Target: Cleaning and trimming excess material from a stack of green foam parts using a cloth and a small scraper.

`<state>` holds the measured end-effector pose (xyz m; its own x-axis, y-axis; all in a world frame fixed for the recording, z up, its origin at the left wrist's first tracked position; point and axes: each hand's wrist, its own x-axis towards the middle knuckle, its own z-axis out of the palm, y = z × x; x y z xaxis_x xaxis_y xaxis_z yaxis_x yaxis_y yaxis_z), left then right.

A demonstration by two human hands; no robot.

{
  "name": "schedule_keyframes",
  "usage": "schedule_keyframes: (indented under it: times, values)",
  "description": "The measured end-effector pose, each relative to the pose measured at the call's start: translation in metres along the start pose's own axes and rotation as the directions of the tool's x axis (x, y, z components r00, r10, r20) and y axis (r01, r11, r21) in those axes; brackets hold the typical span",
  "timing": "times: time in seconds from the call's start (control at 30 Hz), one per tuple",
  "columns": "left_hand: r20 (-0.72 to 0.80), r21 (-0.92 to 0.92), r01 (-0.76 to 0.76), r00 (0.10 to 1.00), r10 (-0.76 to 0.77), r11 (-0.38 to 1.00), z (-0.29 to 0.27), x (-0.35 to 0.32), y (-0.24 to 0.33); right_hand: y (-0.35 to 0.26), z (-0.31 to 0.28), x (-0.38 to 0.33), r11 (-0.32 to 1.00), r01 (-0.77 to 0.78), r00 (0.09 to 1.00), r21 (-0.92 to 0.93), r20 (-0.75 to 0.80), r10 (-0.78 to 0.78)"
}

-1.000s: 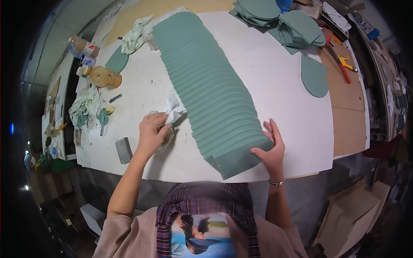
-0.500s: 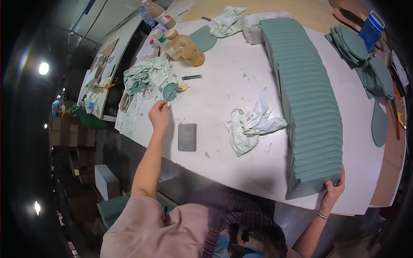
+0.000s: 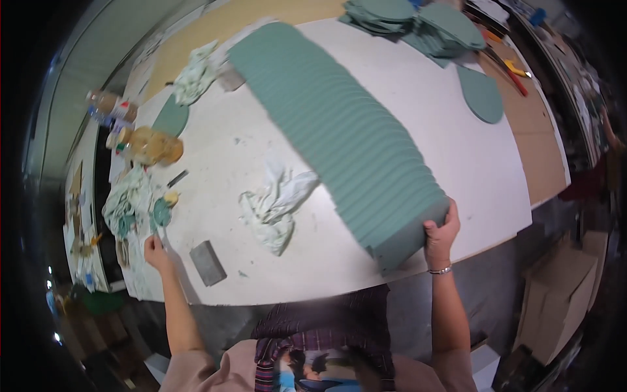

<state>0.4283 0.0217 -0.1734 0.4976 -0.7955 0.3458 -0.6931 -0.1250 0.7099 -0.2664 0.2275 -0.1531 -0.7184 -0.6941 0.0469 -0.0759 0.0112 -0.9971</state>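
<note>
A long row of overlapping green rounded panels (image 3: 346, 137) runs across the table from far left to near right. My right hand (image 3: 444, 236) grips its near end, thumb on the flat end face and fingers round the right side. At the table's left, my left hand (image 3: 157, 253) is closed in a pinch just below a small green-smeared round piece (image 3: 161, 212). What its fingertips hold, if anything, is too small to make out. A grey block (image 3: 208, 263) lies right of that hand. A crumpled white cloth (image 3: 277, 209) sits between the block and the row.
Bottles (image 3: 150, 145), a stained rag (image 3: 130, 199) and a dark flat blade (image 3: 177, 178) are at the left. Another cloth (image 3: 194, 75) lies at the far left. Stacked green panels (image 3: 444, 29) and a loose panel (image 3: 481, 93) are at the far right. A cardboard box (image 3: 558, 297) stands beyond the right edge.
The view has turned, so the table's things appear farther left and the row slants more. My right hand keeps its hold on the row's end; my left hand remains near the green-smeared piece.
</note>
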Motion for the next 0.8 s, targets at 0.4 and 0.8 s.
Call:
schedule_keyframes:
  times: [0.4, 0.8]
  values:
    - [0.822, -0.467, -0.189, 0.268, 0.503, 0.864, 0.14, -0.151, 0.463, 0.012, -0.009, 0.005, 0.991, 0.036, 0.999, -0.131, -0.003, -0.037]
    - [0.809, -0.499, -0.617, -0.079, 0.583, 0.609, 0.204, -0.205, 0.546, 0.004, -0.013, 0.012, 0.936, 0.189, 0.982, -0.297, 0.034, -0.188]
